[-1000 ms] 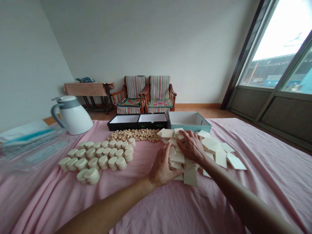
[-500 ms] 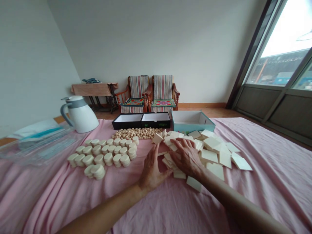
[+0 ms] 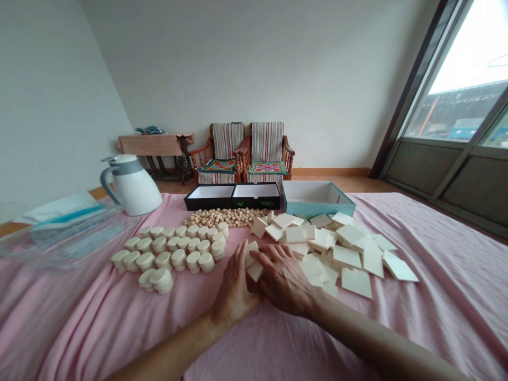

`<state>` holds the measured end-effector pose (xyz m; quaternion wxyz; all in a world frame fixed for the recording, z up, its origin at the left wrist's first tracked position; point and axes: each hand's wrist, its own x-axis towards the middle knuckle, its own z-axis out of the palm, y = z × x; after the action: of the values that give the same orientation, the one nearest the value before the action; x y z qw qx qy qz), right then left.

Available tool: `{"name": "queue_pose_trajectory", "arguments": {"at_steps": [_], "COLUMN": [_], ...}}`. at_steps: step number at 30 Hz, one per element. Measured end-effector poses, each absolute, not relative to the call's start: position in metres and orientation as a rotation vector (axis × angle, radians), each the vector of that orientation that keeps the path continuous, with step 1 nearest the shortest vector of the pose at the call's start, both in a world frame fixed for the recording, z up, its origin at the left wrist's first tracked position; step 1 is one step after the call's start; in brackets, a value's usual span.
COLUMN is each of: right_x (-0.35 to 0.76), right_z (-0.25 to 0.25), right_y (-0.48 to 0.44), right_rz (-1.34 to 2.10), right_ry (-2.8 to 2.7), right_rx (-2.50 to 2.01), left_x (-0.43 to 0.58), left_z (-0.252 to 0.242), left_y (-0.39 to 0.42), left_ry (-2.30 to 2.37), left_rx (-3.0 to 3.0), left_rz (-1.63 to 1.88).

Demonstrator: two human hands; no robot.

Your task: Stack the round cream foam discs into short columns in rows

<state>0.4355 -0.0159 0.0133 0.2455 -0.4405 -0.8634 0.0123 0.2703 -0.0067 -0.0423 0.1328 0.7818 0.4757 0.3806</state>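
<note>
Between my two hands stand a few pale square tiles (image 3: 254,271), wood by their look, tilted and partly covered. My left hand (image 3: 235,283) is on edge, its fingers stretched out straight beside them, the thumb hidden. From the other side, the bent fingers of my right hand (image 3: 282,276) close over these squares; what lies under the palm is hidden. A loose heap of the same square tiles (image 3: 346,256) spreads to the right of my hands. Left of my hands, round pale discs (image 3: 177,258) stand in rows of short stacks.
Behind the discs lies a bed of small wooden beads (image 3: 222,217). Two black trays (image 3: 256,202) and a light-blue box (image 3: 319,206) line the far edge. A white jug (image 3: 137,188) and clear plastic packaging (image 3: 75,238) sit left on the wrinkled pink cloth (image 3: 190,328).
My right hand has come left and nearer from the heap, bringing some squares against my left hand. My left hand has shifted slightly left and nearer, and the gap between the hands has closed.
</note>
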Motion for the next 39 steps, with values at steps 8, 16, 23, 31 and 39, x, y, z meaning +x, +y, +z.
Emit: {"name": "queue_pose_trajectory", "arguments": {"at_steps": [8, 16, 23, 31, 39], "right_x": [0.436, 0.418, 0.417, 0.424, 0.410], "right_z": [0.047, 0.039, 0.036, 0.039, 0.038], "right_y": [0.036, 0.124, 0.126, 0.111, 0.105], "right_rz": [0.107, -0.095, 0.016, 0.136, 0.340], "right_ry": [-2.378, -2.249, -2.293, -2.357, -2.231], "right_rx": [-1.248, -1.924, -2.010, -1.918, -1.740], "left_x": [0.264, 0.258, 0.258, 0.259, 0.260], "left_z": [-0.046, -0.051, -0.048, -0.044, -0.045], "left_y": [-0.010, -0.009, -0.010, -0.009, -0.010], "left_ry": [1.401, 1.395, 1.430, 1.452, 1.449], "left_rx": [2.334, 2.379, 2.415, 2.361, 2.338], "left_rz": [1.054, 1.021, 1.000, 1.054, 1.105]}}
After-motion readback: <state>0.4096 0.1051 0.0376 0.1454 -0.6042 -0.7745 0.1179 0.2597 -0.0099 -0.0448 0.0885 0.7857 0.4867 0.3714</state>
